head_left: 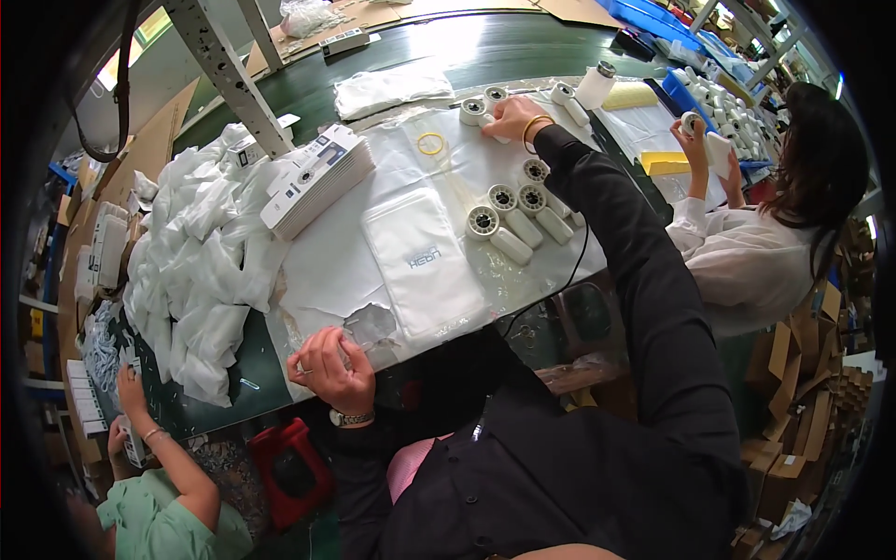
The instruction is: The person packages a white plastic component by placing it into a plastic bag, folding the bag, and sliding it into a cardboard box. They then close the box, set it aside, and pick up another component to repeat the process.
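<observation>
My right hand (521, 119) reaches out to the far side of the table, its fingers closed around the handle of a white handheld fan (474, 108). More fans with round grilles stand beside it, and a group of white fans (502, 198) lies nearer to me. Close to the table's front edge, my left hand (336, 370) is curled with its fingers bent in; whatever they may hold is hidden. A stack of white pouches (420, 261) lies flat between my hands. Left of it stands a row of printed white boxes (315, 179).
A heap of white bags (201, 252) covers the table's left side. A yellow ring (430, 144) lies beyond the pouches. Co-workers sit at right, holding a fan (691, 122), and at lower left. A metal post (229, 75) rises at the far left; a black cable (551, 291) hangs over the edge.
</observation>
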A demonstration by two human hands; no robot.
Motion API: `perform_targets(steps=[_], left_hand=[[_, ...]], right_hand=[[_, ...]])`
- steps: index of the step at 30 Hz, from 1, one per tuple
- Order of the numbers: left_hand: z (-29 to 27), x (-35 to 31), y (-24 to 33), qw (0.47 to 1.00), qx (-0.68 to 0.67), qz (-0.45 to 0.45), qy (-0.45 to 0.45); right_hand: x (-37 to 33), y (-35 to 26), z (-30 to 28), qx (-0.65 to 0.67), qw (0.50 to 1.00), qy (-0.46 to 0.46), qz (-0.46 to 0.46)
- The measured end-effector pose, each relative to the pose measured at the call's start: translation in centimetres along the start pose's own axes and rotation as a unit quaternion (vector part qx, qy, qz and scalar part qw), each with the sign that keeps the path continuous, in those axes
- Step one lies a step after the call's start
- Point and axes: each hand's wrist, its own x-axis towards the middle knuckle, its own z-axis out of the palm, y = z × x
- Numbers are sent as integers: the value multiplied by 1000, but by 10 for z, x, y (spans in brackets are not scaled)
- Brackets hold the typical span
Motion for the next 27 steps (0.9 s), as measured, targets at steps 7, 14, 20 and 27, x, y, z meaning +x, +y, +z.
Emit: perform_targets(steps=[7, 14, 20, 27], left_hand=[[3, 2, -2, 1000, -11, 6, 3], [7, 6, -9, 1000, -12, 9, -1], [-1, 2, -5, 1000, -17, -21, -12], [-9, -5, 4, 999, -15, -41, 2]], right_hand=[[-61, -51, 13, -25, 999, -17, -12], [-84, -65, 1, 19, 996, -17, -90], [12, 113, 22, -74, 925, 335, -165], [42, 191, 28, -47, 972, 194, 126]])
